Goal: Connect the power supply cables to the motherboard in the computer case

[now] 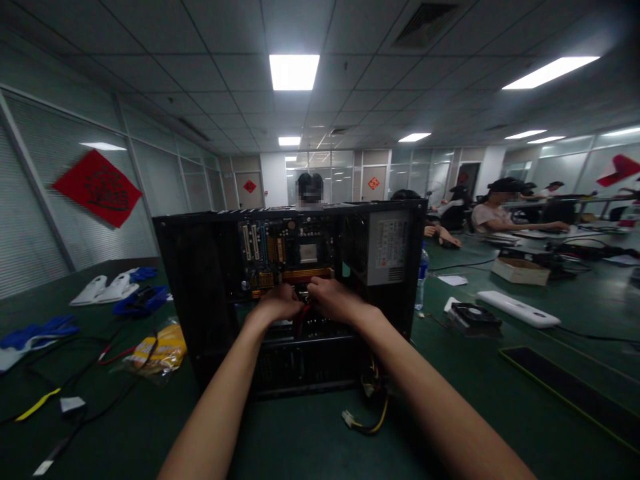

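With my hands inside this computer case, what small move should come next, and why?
Perhaps ease the right hand aside slightly for a clearer look: it and the left hand sit close together by the red cable, partly blocking the view there.

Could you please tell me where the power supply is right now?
In the head view, the power supply sits in the upper right corner of the computer case, right of the motherboard.

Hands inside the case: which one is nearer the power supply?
The right hand, on the side toward the power supply; the left hand is farther from it.
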Action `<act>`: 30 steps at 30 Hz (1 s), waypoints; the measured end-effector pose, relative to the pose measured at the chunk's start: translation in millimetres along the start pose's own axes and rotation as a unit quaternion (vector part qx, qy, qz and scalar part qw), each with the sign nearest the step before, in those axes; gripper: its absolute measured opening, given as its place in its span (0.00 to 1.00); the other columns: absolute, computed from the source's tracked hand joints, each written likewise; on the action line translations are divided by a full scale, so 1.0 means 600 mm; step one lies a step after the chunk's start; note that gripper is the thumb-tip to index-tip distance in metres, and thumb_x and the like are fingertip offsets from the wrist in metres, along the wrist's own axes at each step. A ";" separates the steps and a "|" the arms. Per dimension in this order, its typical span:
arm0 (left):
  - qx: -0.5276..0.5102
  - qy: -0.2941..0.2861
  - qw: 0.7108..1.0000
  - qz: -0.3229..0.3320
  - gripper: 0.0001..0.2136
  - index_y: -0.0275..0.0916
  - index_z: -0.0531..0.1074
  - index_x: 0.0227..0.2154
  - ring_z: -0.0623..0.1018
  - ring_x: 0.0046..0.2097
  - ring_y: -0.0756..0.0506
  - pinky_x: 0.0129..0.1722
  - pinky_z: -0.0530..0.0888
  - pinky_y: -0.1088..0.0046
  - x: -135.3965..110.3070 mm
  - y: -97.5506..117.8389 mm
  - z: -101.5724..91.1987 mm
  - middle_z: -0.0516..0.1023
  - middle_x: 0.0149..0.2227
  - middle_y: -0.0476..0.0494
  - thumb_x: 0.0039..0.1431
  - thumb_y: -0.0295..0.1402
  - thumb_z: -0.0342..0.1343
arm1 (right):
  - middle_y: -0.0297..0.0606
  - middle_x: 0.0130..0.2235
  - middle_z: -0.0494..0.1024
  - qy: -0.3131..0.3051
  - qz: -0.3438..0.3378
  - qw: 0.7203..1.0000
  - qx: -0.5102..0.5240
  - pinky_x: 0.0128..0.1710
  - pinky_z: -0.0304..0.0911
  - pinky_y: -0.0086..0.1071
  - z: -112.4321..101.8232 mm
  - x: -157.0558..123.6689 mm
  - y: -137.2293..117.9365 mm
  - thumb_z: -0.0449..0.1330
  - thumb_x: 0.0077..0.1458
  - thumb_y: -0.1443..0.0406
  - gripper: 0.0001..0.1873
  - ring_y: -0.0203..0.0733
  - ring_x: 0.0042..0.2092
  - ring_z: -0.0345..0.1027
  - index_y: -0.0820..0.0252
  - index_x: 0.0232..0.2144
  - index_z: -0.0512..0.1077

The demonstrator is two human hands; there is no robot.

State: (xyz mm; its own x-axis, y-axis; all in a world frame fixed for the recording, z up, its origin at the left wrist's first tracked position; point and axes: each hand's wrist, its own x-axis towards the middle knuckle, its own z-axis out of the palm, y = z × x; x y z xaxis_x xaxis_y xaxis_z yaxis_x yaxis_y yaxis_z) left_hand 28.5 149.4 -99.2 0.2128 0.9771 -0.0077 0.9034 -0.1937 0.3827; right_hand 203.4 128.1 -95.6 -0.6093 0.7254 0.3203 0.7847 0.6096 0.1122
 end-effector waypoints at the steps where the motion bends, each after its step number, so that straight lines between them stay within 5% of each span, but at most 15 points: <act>1: 0.001 0.002 1.000 -0.001 0.08 0.36 0.77 0.24 0.77 0.29 0.46 0.24 0.63 0.75 0.000 0.000 0.000 0.81 0.27 0.40 0.53 0.34 0.57 | 0.46 0.46 0.74 0.001 -0.001 1.000 0.003 0.36 0.60 0.33 0.001 0.000 0.001 0.55 0.60 0.73 0.08 0.45 0.43 0.73 0.65 0.41 0.72; 16: 0.012 0.011 1.000 0.015 0.08 0.36 0.76 0.26 0.78 0.33 0.44 0.26 0.62 0.74 -0.016 0.018 -0.005 0.80 0.28 0.39 0.56 0.33 0.56 | 0.45 0.46 0.75 0.009 -0.002 1.000 0.001 0.36 0.59 0.32 0.006 0.000 0.004 0.55 0.61 0.72 0.07 0.44 0.43 0.73 0.64 0.40 0.72; 30: 0.013 0.008 1.000 0.016 0.13 0.35 0.74 0.34 0.77 0.35 0.47 0.39 0.75 0.66 0.000 0.005 0.003 0.76 0.33 0.47 0.66 0.41 0.56 | 0.44 0.46 0.74 0.012 -0.003 1.000 -0.014 0.36 0.59 0.32 0.014 0.004 0.009 0.55 0.60 0.72 0.07 0.44 0.43 0.73 0.63 0.40 0.71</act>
State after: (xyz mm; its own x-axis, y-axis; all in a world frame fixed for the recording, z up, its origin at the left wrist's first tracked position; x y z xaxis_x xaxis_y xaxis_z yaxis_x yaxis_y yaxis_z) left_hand 31.7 148.4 -99.5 0.2359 0.9716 0.0190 0.9056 -0.2269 0.3584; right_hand 205.3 135.6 -102.3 -0.6108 0.7140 0.3422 0.7845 0.6041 0.1399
